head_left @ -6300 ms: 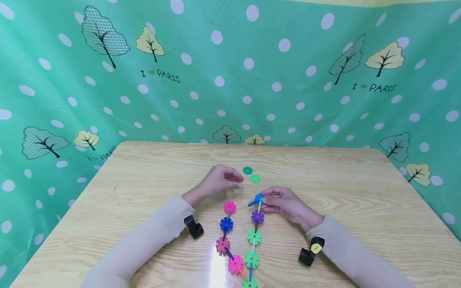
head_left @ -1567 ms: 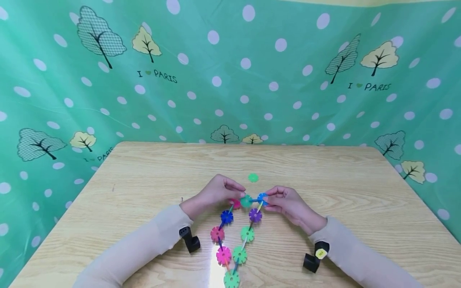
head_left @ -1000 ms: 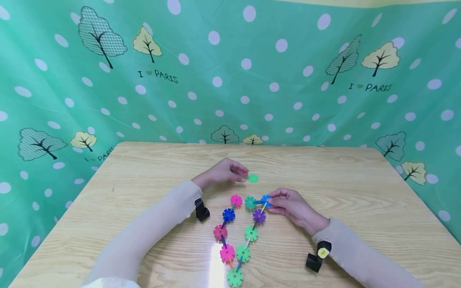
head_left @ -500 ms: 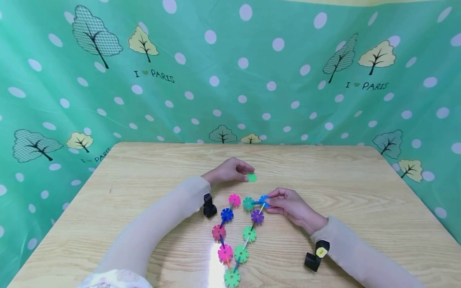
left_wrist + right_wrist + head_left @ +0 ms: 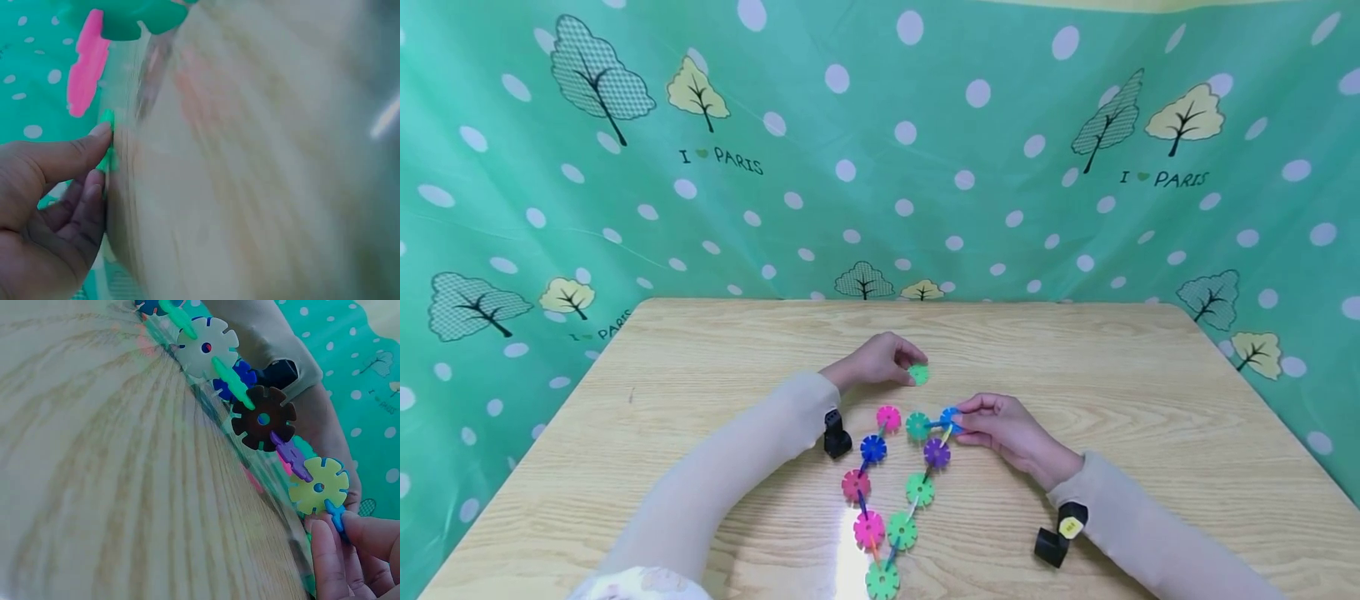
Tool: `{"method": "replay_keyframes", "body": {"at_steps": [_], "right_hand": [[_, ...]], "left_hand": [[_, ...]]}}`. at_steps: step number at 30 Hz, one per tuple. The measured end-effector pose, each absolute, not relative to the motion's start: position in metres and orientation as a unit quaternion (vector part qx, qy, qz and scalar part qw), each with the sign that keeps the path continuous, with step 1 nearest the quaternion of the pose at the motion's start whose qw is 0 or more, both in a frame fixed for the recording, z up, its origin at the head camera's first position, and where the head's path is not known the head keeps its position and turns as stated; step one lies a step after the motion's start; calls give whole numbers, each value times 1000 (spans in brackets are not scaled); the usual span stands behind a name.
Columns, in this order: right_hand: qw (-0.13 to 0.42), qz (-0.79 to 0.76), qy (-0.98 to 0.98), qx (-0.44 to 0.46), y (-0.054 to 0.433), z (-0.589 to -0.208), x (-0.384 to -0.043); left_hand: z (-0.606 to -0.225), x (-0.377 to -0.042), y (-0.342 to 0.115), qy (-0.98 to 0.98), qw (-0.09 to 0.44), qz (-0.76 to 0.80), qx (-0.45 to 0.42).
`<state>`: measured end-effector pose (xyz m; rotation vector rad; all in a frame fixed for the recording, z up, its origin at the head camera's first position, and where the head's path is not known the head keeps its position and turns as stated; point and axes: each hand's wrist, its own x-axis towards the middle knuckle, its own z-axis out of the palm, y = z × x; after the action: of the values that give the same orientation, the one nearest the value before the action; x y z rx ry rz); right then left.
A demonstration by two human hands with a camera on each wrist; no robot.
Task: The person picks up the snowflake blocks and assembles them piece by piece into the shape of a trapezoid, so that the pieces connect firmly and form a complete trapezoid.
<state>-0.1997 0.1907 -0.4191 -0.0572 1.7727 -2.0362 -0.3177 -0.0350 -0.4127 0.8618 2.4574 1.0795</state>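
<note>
My left hand [image 5: 880, 358] pinches a light green notched disc [image 5: 918, 374] beyond the chain; the left wrist view shows that disc [image 5: 107, 134] edge-on between thumb and fingers. My right hand [image 5: 1003, 429] grips a blue notched disc [image 5: 949, 418] at the chain's far right, seen also as a blue edge [image 5: 335, 515] in the right wrist view. Slotted discs form the chain in a narrow loop, with a gap between its teal end disc [image 5: 917, 426] and its pink end disc [image 5: 889, 418]. A purple disc [image 5: 937, 453] and a yellow disc [image 5: 319, 486] follow the blue one.
The wooden table [image 5: 1075, 367] extends to both sides, and a green dotted cloth [image 5: 880, 150] hangs behind it. The chain's near end, a green disc [image 5: 882, 580], lies close to the bottom of the head view. Black cameras are strapped to both wrists.
The teal disc, earlier loose on the table, now joins the chain. My left hand left it, reached away to the light green disc, took hold of it and drew it slightly back. My right hand stays.
</note>
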Motion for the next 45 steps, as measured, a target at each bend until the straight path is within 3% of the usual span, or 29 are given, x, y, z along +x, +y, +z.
{"method": "replay_keyframes", "body": {"at_steps": [7, 19, 30, 45], "right_hand": [[204, -693, 691, -27, 193, -417, -197], [225, -606, 753, -125, 209, -413, -201], [195, -618, 755, -98, 205, -410, -196], [193, -645, 736, -78, 205, -410, -191]], "left_hand": [[-411, -302, -53, 868, 140, 390, 275], [-400, -252, -80, 829, 100, 487, 255], [-392, -200, -75, 815, 54, 497, 293], [-394, -191, -64, 845, -2, 441, 303]]}}
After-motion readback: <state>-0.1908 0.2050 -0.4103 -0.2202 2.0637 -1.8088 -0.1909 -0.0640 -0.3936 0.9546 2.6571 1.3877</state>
